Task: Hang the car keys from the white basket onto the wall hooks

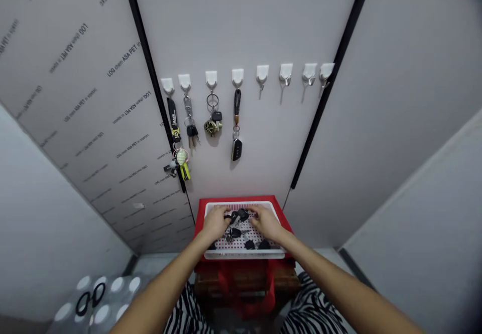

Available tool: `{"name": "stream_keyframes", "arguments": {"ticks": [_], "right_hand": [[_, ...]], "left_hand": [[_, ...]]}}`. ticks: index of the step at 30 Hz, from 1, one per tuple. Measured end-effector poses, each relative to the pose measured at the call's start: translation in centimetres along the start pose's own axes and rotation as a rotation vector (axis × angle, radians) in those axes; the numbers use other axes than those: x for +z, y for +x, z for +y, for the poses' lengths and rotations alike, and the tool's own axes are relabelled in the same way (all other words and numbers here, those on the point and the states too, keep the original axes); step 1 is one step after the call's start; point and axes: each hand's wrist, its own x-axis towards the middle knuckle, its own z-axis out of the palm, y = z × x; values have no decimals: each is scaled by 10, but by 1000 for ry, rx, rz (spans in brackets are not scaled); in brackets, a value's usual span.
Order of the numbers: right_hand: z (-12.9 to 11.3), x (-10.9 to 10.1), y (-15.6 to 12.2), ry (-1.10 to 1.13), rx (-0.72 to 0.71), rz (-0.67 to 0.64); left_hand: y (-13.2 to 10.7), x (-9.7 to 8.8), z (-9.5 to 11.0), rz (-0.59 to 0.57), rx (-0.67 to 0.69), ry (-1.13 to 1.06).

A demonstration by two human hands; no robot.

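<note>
Both my hands reach into a white perforated tray (278,255) that rests on a red stool (199,213). My left hand (216,222) and my right hand (266,221) are curled on either side of a black key fob bunch (239,216) near the tray's middle, fingertips touching it. More dark keys (250,244) lie loose in the tray in front of my hands. On the wall above, a row of white hooks (262,73) runs left to right. The four left hooks carry key bunches, including a black strap keychain (173,118) and a black car fob (236,149); the right ones are bare.
Grey wall panels with black vertical seams (150,68) surround the spot. A dotted grey cushion with black scissors (88,299) lies at lower left. Zebra-striped fabric (192,314) covers my legs below the stool.
</note>
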Motion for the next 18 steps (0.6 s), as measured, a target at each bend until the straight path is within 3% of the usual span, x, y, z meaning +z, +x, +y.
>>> {"name": "stream_keyframes", "arguments": {"ticks": [7,12,18], "right_hand": [[-3,9,7,-173,-27,-84],[2,5,5,-210,69,-118],[2,-7,4,-232,-8,-228]], "left_hand": [[-2,10,-4,-68,22,89],[0,14,-10,-57,64,37],[2,10,-6,-53,56,-128]]}}
